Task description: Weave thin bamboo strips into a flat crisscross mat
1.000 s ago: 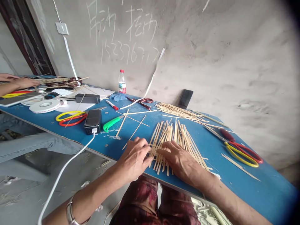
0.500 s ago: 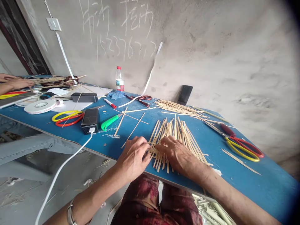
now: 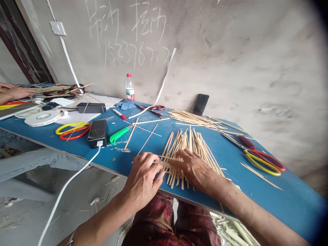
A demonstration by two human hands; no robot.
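A fan of thin bamboo strips [image 3: 188, 147] lies on the blue table, with at least one strip running crosswise through the lengthwise ones. My left hand [image 3: 142, 181] is at the near left of the fan, its fingertips pinching the end of a crosswise bamboo strip [image 3: 162, 163]. My right hand [image 3: 193, 169] lies over the near part of the fan, pressing on the strips with its fingers pointing left. Both hands hide the lower strips.
A loose pile of bamboo strips [image 3: 192, 118] lies behind the fan. Red-and-yellow scissors [image 3: 262, 162] and a second pair [image 3: 73, 131] lie on either side, near a green knife [image 3: 119, 135] and a black power bank [image 3: 97, 133]. A co-worker's hand [image 3: 15, 92] works at the far left.
My left hand has drawn slightly left, pulling the crosswise strip with it. My right hand has shifted a little farther onto the fan, and the whole view has tilted slightly.
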